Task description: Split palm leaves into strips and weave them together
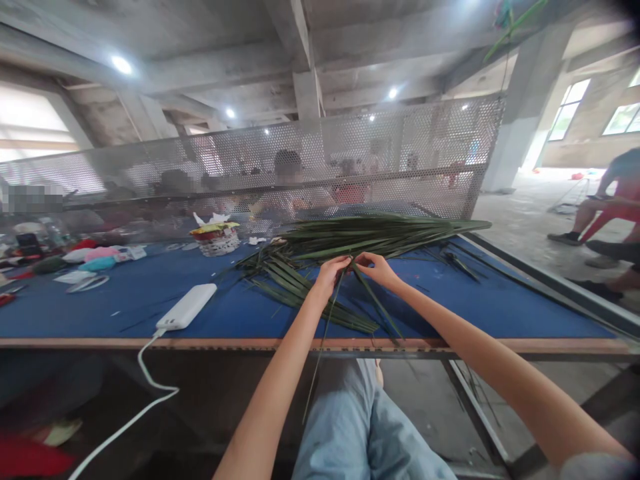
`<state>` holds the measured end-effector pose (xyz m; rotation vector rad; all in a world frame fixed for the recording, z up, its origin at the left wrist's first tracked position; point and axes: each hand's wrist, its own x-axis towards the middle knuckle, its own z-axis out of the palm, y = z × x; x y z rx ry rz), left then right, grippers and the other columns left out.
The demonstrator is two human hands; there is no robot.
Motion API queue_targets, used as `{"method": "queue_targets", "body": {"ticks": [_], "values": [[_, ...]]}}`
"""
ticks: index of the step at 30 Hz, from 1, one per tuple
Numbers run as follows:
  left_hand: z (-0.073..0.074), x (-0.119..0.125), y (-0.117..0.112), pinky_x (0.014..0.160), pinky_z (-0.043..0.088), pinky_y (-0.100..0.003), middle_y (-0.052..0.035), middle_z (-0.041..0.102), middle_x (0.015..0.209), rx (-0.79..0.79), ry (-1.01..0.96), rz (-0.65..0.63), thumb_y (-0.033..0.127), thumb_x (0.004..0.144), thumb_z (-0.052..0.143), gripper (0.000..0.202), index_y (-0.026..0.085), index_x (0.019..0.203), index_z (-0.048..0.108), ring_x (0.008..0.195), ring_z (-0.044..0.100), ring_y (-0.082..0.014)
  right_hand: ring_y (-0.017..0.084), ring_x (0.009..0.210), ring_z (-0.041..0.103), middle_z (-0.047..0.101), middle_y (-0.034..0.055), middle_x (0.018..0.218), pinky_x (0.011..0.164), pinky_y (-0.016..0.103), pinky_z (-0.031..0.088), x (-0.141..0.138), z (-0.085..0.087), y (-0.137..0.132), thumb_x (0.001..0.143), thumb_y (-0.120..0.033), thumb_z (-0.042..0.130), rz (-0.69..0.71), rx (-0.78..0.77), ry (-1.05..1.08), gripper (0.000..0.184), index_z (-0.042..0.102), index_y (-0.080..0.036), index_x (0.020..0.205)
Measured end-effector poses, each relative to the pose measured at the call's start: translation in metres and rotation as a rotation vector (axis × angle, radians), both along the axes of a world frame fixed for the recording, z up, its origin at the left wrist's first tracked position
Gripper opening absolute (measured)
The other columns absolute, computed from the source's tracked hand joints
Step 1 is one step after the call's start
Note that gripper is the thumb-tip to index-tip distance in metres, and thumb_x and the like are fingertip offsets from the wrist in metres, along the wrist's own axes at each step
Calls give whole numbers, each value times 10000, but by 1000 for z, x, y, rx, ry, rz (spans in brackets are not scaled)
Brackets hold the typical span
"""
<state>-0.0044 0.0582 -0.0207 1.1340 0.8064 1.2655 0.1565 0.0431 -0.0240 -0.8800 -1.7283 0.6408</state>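
Note:
My left hand (332,273) and my right hand (376,268) meet above the blue tabletop, fingers closed on green leaf strips (376,300). Both hands pinch the strips at their upper ends, close together. Long ends hang down from between them, one thin strip reaching past the table's front edge. The exact fold or knot at my fingertips is too small to make out. Just behind my hands lies a big pile of long green leaves (380,233). More cut leaves (300,293) spread out to the left and below my left hand.
A white power bank (187,307) with a cable lies at front left. Behind it stands a basket (219,241) holding tissues. Coloured clutter (103,257) covers the far left. A perforated metal screen (390,153) closes the table's back. A person (617,187) sits at the right.

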Motion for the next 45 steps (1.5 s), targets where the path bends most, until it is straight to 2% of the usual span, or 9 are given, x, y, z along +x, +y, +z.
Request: {"method": "queue_targets", "body": {"ticks": [4, 9, 14, 19, 23, 27, 32, 37, 45], "values": [[-1, 1, 0, 694, 480, -276, -58, 713, 762, 27, 49, 55, 281, 524, 840, 300, 143, 770, 736, 688, 632, -160, 187, 764, 597, 678, 40, 783, 715, 301, 453, -1, 0, -2, 739, -361, 552, 19, 8, -50, 220, 666, -180, 794], [1, 6, -4, 708, 475, -268, -41, 698, 729, 227, 135, 210, 257, 601, 792, 189, 151, 742, 726, 716, 624, -160, 177, 734, 599, 660, 30, 767, 694, 293, 468, -1, 0, -2, 757, -329, 520, -12, 53, -45, 180, 622, -189, 804], [3, 9, -6, 700, 480, -285, -56, 712, 779, 227, 201, 160, 239, 707, 675, 126, 155, 769, 745, 734, 625, -182, 159, 655, 578, 635, 20, 704, 650, 280, 464, 2, 2, 0, 774, -376, 540, 6, 48, -17, 195, 599, -190, 769], [3, 8, -7, 718, 472, -273, -42, 719, 810, 195, 239, 21, 119, 627, 668, 225, 166, 833, 746, 747, 625, -170, 151, 592, 560, 617, 21, 620, 599, 270, 444, 6, 0, 7, 761, -464, 595, -50, 8, 17, 297, 605, -180, 676], [2, 6, -10, 569, 430, -242, -37, 683, 701, 233, 265, -64, 248, 610, 758, 268, 144, 855, 726, 591, 571, -130, 134, 515, 518, 589, 15, 547, 528, 257, 401, 9, -1, 9, 733, -544, 628, -52, -62, 31, 385, 615, -174, 628], [3, 4, -9, 488, 353, -229, -38, 643, 616, 257, 278, -45, 404, 605, 781, 304, 132, 719, 710, 496, 497, -97, 108, 476, 466, 548, 5, 499, 494, 246, 363, 12, 3, 10, 728, -593, 623, -11, -149, 33, 449, 617, -170, 578], [7, 0, -5, 487, 330, -239, -19, 587, 521, 167, 215, -13, 401, 598, 772, 293, 131, 692, 709, 473, 481, -100, 114, 590, 527, 614, 13, 652, 548, 235, 434, 15, 11, 9, 673, -568, 669, 184, -194, 82, 405, 666, -167, 730], [10, 0, -6, 451, 285, -239, -10, 567, 488, 145, 219, 8, 373, 607, 755, 249, 137, 657, 698, 435, 449, -91, 119, 614, 537, 616, 19, 670, 529, 227, 442, 14, 12, 8, 671, -540, 660, 167, -197, 83, 384, 664, -164, 752], [12, 2, -11, 410, 250, -223, -55, 675, 680, 173, 208, 75, 459, 586, 766, 349, 133, 697, 707, 438, 435, -67, 114, 577, 531, 619, 13, 629, 513, 226, 424, 12, 8, 10, 672, -528, 668, 140, -201, 94, 374, 675, -163, 750]]}}
